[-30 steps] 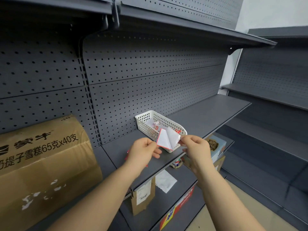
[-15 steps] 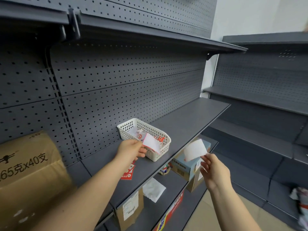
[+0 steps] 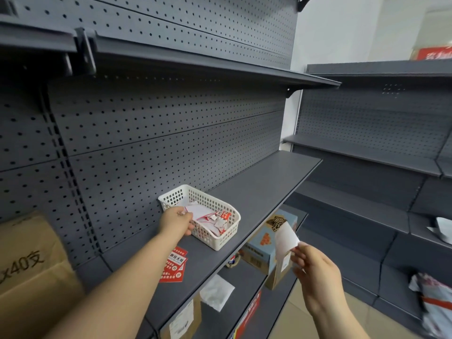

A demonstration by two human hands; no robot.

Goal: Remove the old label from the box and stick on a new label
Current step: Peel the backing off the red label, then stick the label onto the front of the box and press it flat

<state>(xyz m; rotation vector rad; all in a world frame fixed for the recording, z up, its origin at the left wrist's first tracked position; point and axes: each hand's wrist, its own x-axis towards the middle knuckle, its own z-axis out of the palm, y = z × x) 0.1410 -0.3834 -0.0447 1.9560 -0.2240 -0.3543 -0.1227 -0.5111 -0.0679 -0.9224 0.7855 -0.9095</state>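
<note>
My left hand (image 3: pixel 176 220) reaches over the near corner of a white plastic basket (image 3: pixel 221 241) on the grey shelf (image 3: pixel 256 192). Its fingers pinch a white, red-edged backing sheet (image 3: pixel 197 211) that lies over the scraps inside the basket. My right hand (image 3: pixel 315 267) is off the shelf's front edge, lower right, pinching a white label (image 3: pixel 285 238) by its corner; the label stands up, slightly curled. A large brown cardboard box (image 3: pixel 31 265) with printed characters sits at the far left of the shelf.
Red printed stickers (image 3: pixel 175 265) lie on the shelf beside my left forearm. On the shelf below stand a blue box (image 3: pixel 261 248), small brown boxes (image 3: pixel 182 319) and a white sheet (image 3: pixel 216 292). More grey shelving runs along the right, with bags (image 3: pixel 433 304) on it.
The two hands pulled apart, separating the white label from its red-edged backing. My left hand carried the backing to the basket; my right hand moved down and right with the label.
</note>
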